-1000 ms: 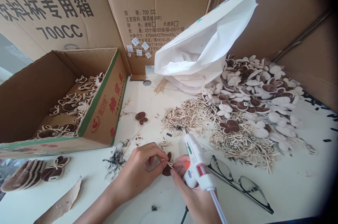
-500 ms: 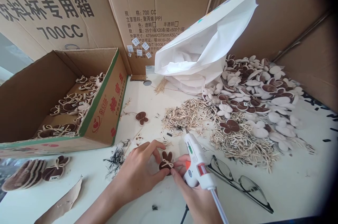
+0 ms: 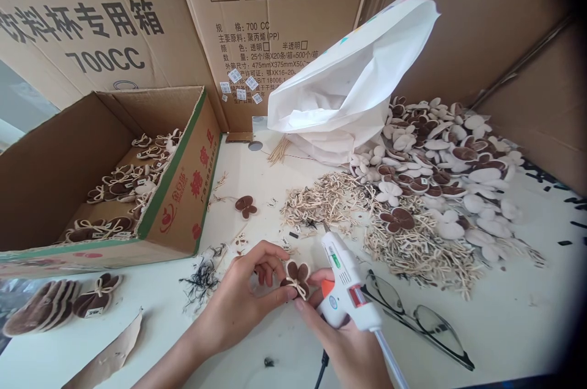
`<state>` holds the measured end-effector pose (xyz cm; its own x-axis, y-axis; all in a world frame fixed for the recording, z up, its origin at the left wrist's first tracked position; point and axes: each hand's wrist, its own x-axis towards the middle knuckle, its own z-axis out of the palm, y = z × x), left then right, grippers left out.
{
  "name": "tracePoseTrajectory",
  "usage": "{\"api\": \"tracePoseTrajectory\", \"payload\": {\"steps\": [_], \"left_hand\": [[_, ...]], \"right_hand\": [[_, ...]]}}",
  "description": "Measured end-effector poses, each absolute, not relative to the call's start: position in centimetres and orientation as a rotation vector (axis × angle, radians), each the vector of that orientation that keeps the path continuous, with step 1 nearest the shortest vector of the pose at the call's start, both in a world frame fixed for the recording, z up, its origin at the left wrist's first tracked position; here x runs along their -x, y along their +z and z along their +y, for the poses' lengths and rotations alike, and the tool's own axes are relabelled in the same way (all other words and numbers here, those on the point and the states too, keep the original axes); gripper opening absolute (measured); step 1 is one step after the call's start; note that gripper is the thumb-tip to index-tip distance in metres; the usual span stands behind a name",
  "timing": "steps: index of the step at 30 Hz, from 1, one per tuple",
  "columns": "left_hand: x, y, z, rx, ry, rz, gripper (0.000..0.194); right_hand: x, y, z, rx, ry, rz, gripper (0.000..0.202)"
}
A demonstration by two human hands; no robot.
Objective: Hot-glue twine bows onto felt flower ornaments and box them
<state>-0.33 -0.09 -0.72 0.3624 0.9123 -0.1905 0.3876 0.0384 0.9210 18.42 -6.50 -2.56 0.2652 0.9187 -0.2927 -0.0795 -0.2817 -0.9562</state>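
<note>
A small brown felt piece [image 3: 297, 274] with rounded lobes and a cream bow is held near the bottom centre. My left hand [image 3: 257, 285] pinches its left side between thumb and fingers. On its lower right edge are the thumb and fingertips of my right hand [image 3: 339, 322], which also holds a white glue gun [image 3: 342, 276] with its nozzle pointing up and away. Beyond them lie a pile of cream bows [image 3: 321, 199] and a loose brown piece [image 3: 246, 207].
An open cardboard box [image 3: 174, 224] holding bowed pieces stands left. Eyeglasses [image 3: 417, 315] lie right of the glue gun. A white bag [image 3: 334, 101] and a heap of felt pieces [image 3: 444, 150] are behind. Black thread scraps [image 3: 202, 279] lie by my left wrist.
The bowed piece has moved slightly right and tilted, showing more of its lobes. My hands and the glue gun have shifted slightly right with it.
</note>
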Motion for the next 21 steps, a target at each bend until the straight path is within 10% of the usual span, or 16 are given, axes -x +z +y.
{"api": "tracePoseTrajectory", "payload": {"steps": [21], "left_hand": [[-0.3, 0.8, -0.2, -1.661, 0.517, 1.096, 0.012]], "right_hand": [[-18.3, -1.5, -6.2, 1.463, 1.307, -0.808, 0.025]]}}
